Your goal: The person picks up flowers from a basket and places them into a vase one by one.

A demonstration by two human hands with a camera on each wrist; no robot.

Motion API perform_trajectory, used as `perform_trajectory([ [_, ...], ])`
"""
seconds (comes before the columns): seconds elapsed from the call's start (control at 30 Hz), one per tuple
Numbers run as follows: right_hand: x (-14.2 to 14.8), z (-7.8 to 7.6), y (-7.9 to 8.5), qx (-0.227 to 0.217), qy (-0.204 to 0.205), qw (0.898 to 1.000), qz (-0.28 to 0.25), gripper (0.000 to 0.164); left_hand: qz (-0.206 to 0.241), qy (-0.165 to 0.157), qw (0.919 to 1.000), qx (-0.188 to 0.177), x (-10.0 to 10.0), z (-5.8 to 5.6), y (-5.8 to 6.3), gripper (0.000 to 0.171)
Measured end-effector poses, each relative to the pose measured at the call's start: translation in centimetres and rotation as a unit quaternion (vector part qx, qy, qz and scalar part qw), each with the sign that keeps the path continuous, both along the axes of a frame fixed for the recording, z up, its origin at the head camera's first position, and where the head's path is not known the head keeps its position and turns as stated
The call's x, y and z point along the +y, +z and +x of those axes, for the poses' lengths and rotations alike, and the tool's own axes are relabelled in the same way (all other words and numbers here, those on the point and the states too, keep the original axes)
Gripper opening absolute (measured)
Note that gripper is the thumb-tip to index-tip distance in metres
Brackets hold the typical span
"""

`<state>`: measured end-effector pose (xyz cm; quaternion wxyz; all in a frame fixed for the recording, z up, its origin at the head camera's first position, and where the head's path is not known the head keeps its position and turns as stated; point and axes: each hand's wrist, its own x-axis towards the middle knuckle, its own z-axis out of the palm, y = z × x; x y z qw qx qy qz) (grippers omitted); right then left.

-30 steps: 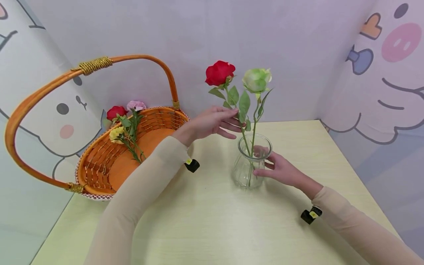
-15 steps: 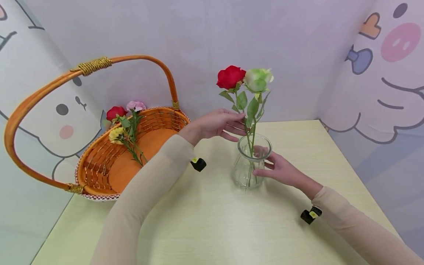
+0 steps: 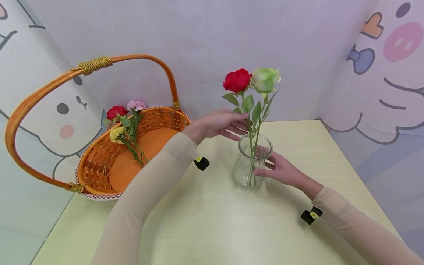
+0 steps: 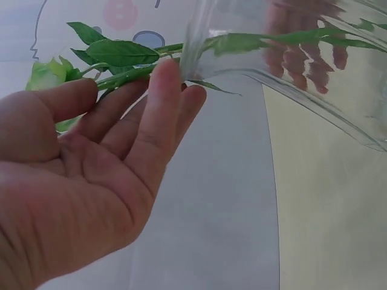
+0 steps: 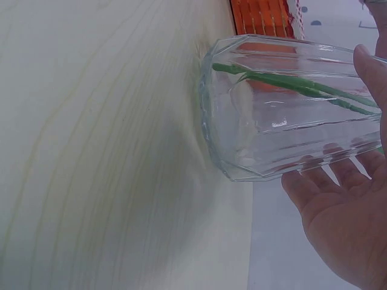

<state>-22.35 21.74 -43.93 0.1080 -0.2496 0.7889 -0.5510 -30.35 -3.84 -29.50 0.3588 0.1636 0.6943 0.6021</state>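
Observation:
A clear glass vase (image 3: 243, 171) stands on the table with a red rose (image 3: 237, 81) and a pale green rose (image 3: 265, 80) in it. Their lower stems show through the glass in the right wrist view. My right hand (image 3: 281, 170) holds the vase from the right, thumb in front and fingers around the far side. At the leafy stems above the rim is my left hand (image 3: 225, 125), its fingers spread and nearly straight against the red rose's stem. The left wrist view shows this hand (image 4: 103, 157) beside the green leaves (image 4: 124, 53).
On the left stands an orange wicker basket (image 3: 96, 173) with a tall arched handle (image 3: 145, 57). In it lie a yellow flower (image 3: 116, 134), a pink flower (image 3: 136, 105) and another red flower (image 3: 116, 112). A pale curtain with cartoon animals surrounds the wooden table (image 3: 212, 228).
My left hand has moved slightly right, and the red rose has swung right, close to the green one. The green rose also leans further right. My right hand and the vase have stayed put.

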Motion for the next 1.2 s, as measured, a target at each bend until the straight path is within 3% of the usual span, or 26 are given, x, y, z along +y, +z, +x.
perform_trajectory([
  [0.13,0.0,0.0,0.0,0.0,0.001,1.0,0.001,0.081,-0.01,-0.012,0.9998,-0.013,0.1,-0.2,-0.1,0.04],
  [0.43,0.0,-0.1,-0.2,-0.004,0.005,1.0,0.001,0.081,-0.027,-0.048,0.9985,-0.005,-0.6,-0.5,-1.2,0.044],
  [0.6,-0.1,0.0,-0.2,-0.006,0.005,1.0,0.0,0.081,-0.019,-0.066,0.9976,-0.006,-1.7,-0.6,-1.6,0.047],
  [0.8,-0.1,-0.1,-0.1,-0.007,0.005,1.0,0.001,0.08,0.012,-0.07,0.9974,-0.016,-3.9,-0.5,-1.1,0.048],
  [0.97,-0.1,0.0,0.0,-0.004,0.003,1.0,0.004,0.081,0.044,-0.046,0.9978,-0.019,-7.0,-0.6,-0.5,0.052],
  [1.2,0.0,0.0,-0.1,0.0,0.003,1.0,0.006,0.08,0.069,0.046,0.9965,-0.016,-14.5,0.0,0.3,0.051],
])
